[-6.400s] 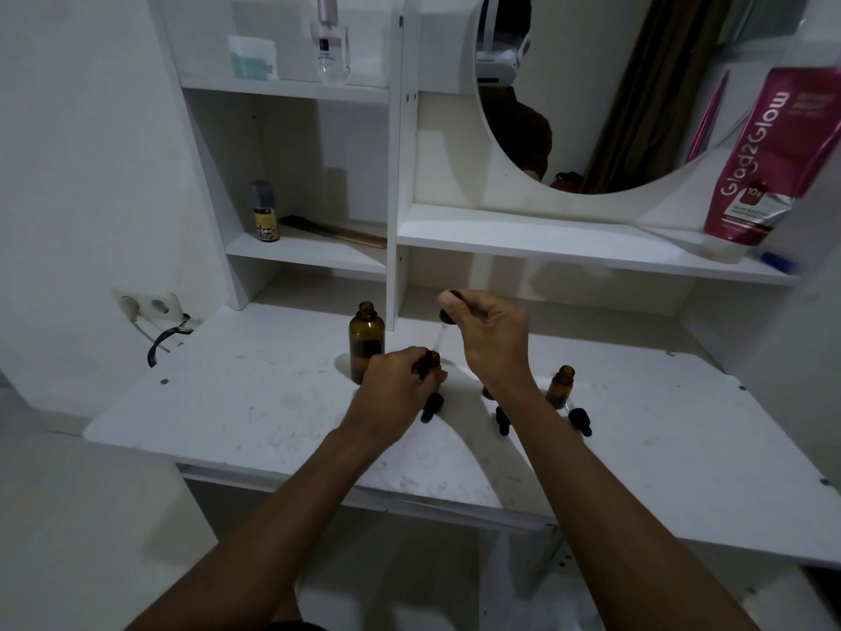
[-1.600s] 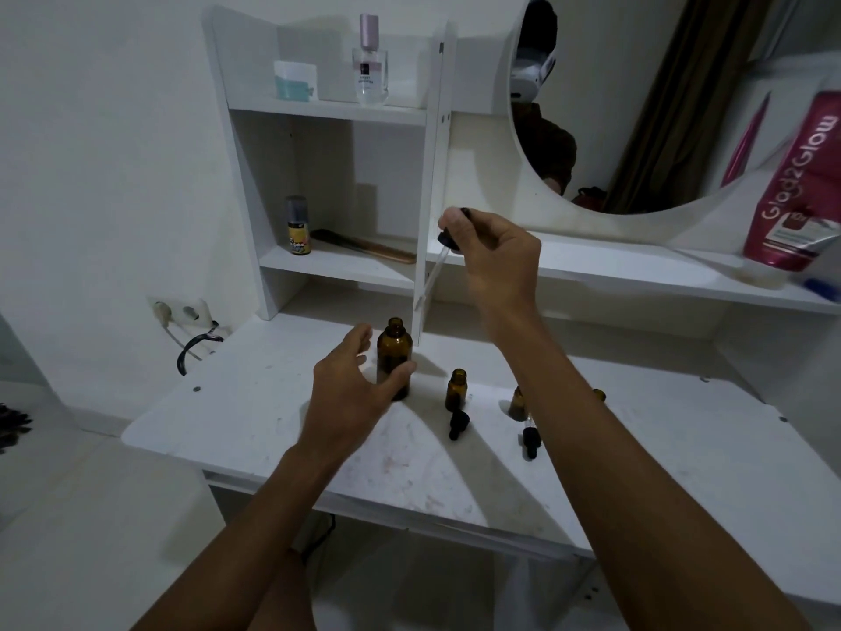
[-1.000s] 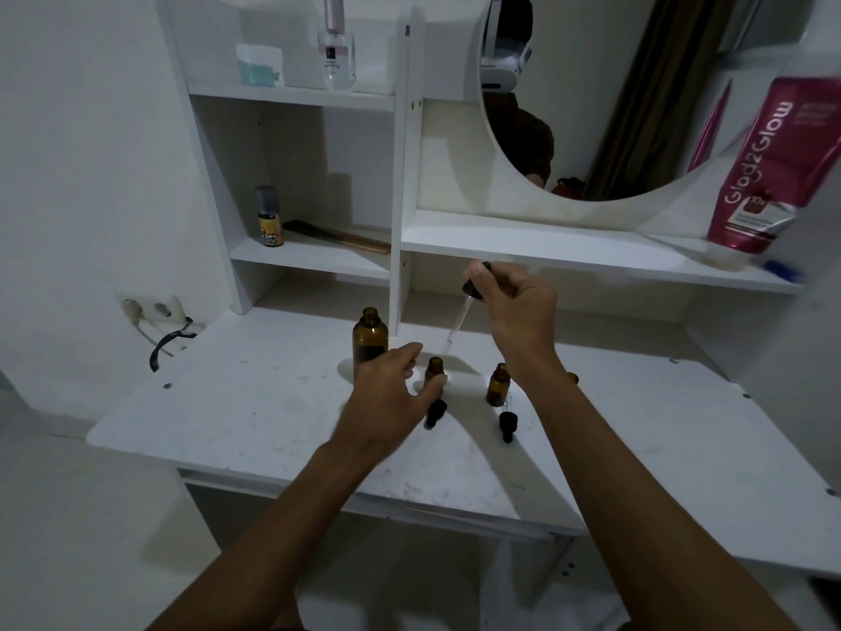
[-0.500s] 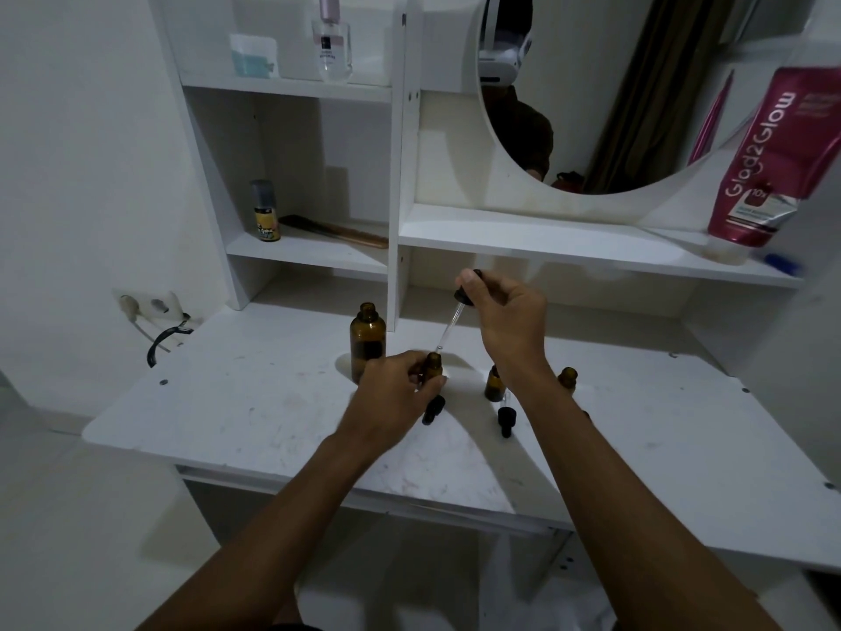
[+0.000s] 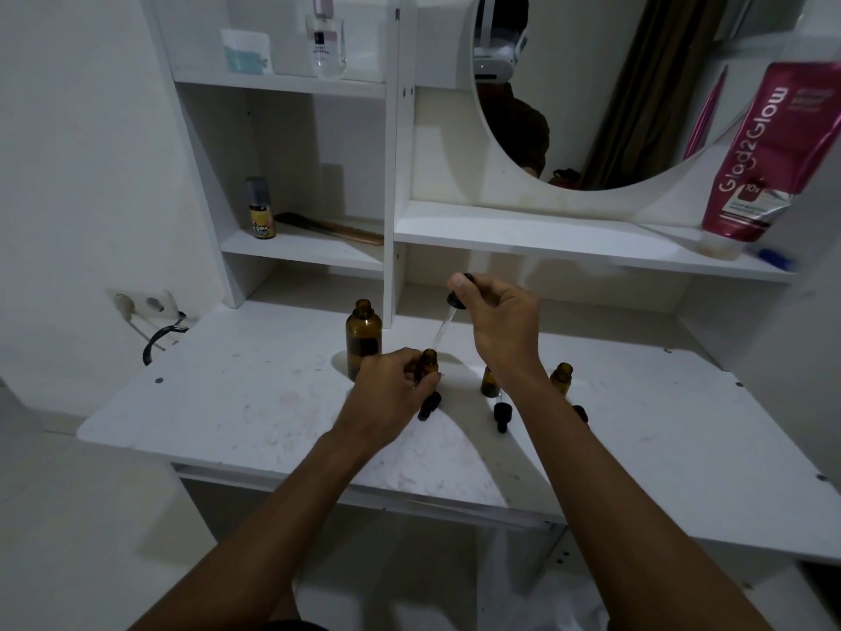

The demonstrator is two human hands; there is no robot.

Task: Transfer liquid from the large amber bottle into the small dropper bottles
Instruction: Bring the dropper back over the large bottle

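The left hand [image 5: 391,384] was closed around a small dropper bottle [image 5: 428,362] standing on the white surface [image 5: 255,403]. The right hand [image 5: 500,321] pinched the black bulb of a dropper [image 5: 448,318], its glass tube slanting down to the open neck of that bottle. The large amber bottle [image 5: 363,339] stood uncapped just behind the left hand. Two more small bottles [image 5: 489,382] [image 5: 562,375] stood to the right, partly hidden by the right forearm, with loose black dropper caps [image 5: 501,414] lying in front.
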